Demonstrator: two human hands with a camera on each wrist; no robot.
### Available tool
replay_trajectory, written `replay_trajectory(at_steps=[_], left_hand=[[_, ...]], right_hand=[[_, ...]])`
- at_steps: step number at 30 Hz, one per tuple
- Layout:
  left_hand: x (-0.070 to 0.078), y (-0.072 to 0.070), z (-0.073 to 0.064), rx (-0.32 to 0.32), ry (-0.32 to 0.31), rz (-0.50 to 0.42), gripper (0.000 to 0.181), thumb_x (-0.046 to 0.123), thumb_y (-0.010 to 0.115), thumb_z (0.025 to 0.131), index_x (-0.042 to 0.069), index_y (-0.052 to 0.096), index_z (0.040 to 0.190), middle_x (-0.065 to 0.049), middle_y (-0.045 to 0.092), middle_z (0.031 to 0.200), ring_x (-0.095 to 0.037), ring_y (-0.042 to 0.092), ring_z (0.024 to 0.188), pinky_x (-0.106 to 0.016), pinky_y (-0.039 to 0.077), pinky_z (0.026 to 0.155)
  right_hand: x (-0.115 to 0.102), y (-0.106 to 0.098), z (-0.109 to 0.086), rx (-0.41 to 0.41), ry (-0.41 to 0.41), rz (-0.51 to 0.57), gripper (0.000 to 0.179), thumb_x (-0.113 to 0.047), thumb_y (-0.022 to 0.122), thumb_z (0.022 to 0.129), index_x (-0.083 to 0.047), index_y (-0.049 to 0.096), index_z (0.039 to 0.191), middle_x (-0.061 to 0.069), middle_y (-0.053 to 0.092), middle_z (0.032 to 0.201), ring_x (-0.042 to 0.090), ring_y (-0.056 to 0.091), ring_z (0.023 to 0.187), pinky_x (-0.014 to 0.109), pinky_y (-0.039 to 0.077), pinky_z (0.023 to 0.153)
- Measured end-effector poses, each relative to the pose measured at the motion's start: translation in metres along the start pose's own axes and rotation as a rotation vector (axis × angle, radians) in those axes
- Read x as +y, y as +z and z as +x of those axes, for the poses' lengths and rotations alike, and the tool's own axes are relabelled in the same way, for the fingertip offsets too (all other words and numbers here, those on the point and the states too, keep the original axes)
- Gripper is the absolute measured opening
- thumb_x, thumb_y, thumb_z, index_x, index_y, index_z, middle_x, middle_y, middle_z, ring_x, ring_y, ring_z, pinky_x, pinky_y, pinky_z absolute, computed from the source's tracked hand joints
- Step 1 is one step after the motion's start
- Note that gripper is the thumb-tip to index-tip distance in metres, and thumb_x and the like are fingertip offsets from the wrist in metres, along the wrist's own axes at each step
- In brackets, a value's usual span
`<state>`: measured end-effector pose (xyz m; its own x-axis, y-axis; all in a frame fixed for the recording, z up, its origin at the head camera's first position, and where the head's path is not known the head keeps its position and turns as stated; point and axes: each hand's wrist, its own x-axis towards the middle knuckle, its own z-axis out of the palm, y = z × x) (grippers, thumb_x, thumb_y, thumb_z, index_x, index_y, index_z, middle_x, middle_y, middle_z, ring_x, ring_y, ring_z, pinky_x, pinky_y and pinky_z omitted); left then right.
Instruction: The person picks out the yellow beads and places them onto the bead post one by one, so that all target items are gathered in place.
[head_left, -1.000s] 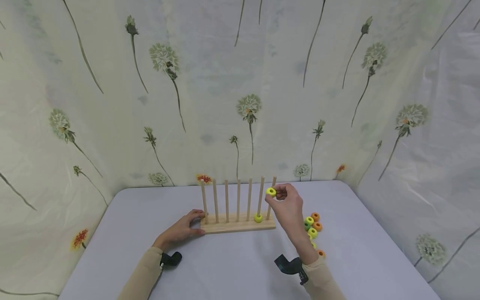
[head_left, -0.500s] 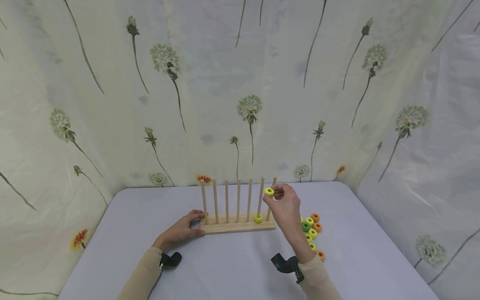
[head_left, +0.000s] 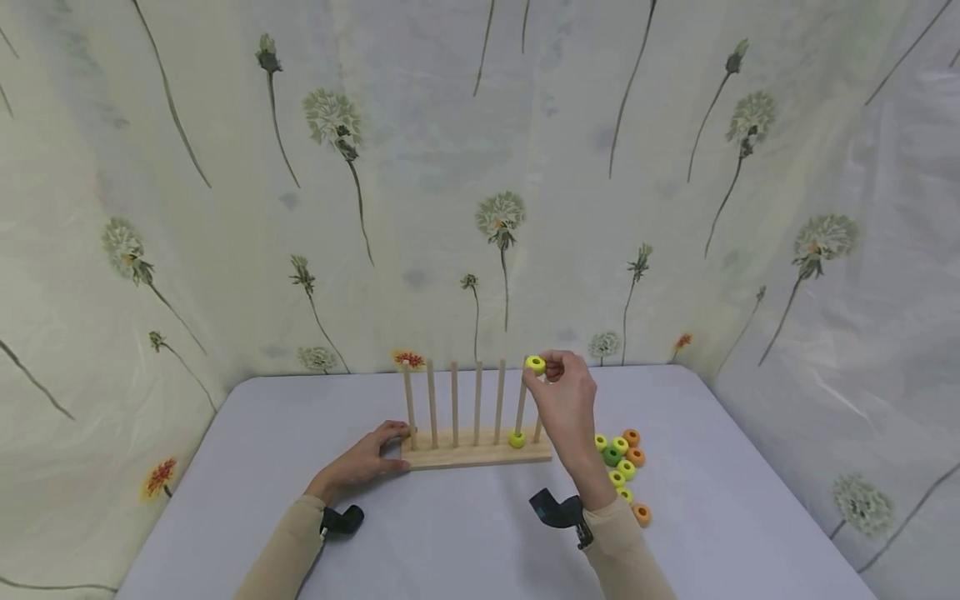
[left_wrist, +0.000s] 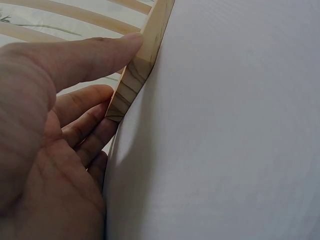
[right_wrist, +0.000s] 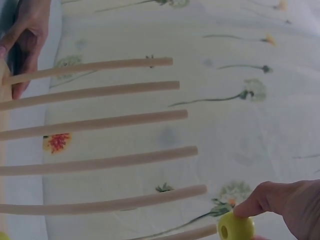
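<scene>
A wooden peg rack (head_left: 480,457) with a row of upright pegs stands on the table. My left hand (head_left: 363,458) grips the rack's left end; in the left wrist view the thumb (left_wrist: 107,56) lies along one face of the base and the fingers are at the other. My right hand (head_left: 567,408) pinches a yellow bead (head_left: 536,364) between thumb and fingers, at the tip of the second peg from the right. The right wrist view has this bead (right_wrist: 235,226) right at a peg's end (right_wrist: 202,232). Another yellow bead (head_left: 517,439) sits at the foot of that peg.
Right of the rack lie loose beads on the white table (head_left: 442,533): several yellow ones (head_left: 626,470), a green one (head_left: 612,456) and several orange ones (head_left: 635,456). A flower-printed curtain (head_left: 420,208) hangs behind and at both sides.
My right hand has moved up and slightly left with the yellow bead, from beside the peg to its tip. My left hand stays on the rack's end.
</scene>
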<state>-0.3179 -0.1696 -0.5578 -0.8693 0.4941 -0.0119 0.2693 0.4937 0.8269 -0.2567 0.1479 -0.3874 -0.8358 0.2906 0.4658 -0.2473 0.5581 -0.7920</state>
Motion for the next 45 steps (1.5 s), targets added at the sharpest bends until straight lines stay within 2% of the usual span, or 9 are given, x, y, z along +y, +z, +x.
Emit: replay_trajectory(at_steps=[9,17,39,45], left_hand=[[0.000,0.001,0.001,0.005,-0.008,-0.003,0.066,0.032,0.077,0.082,0.010,0.051,0.138,-0.009,0.038,0.149,-0.037,0.025,0.144,-0.060,0.019,0.114],[-0.001,0.001,0.002,0.009,-0.024,-0.003,0.067,0.034,0.077,0.081,0.009,0.051,0.138,-0.007,0.038,0.149,-0.036,0.025,0.144,-0.060,0.020,0.115],[0.000,0.000,0.001,0.000,0.011,0.015,0.064,0.032,0.076,0.083,0.010,0.051,0.138,-0.009,0.039,0.147,-0.036,0.027,0.143,-0.060,0.022,0.114],[0.001,0.000,0.001,0.002,-0.028,-0.009,0.066,0.034,0.077,0.081,0.011,0.051,0.138,-0.007,0.038,0.149,-0.035,0.024,0.144,-0.060,0.020,0.114]], right_hand=[[-0.006,0.003,0.011,0.014,0.003,0.002,0.028,-0.015,0.069,0.083,0.000,0.063,0.106,0.014,0.059,0.099,0.026,0.057,0.088,0.036,0.048,0.079],[-0.008,0.007,0.018,-0.008,0.022,-0.027,0.029,-0.016,0.069,0.084,0.000,0.064,0.107,0.013,0.059,0.099,0.026,0.056,0.090,0.038,0.049,0.079],[-0.013,0.010,0.023,-0.059,0.086,-0.071,0.032,-0.016,0.069,0.083,0.002,0.064,0.108,0.014,0.060,0.101,0.025,0.055,0.091,0.036,0.048,0.076],[-0.011,0.010,0.022,-0.075,0.089,-0.061,0.030,-0.018,0.069,0.085,0.001,0.064,0.108,0.014,0.059,0.103,0.027,0.055,0.094,0.039,0.049,0.079]])
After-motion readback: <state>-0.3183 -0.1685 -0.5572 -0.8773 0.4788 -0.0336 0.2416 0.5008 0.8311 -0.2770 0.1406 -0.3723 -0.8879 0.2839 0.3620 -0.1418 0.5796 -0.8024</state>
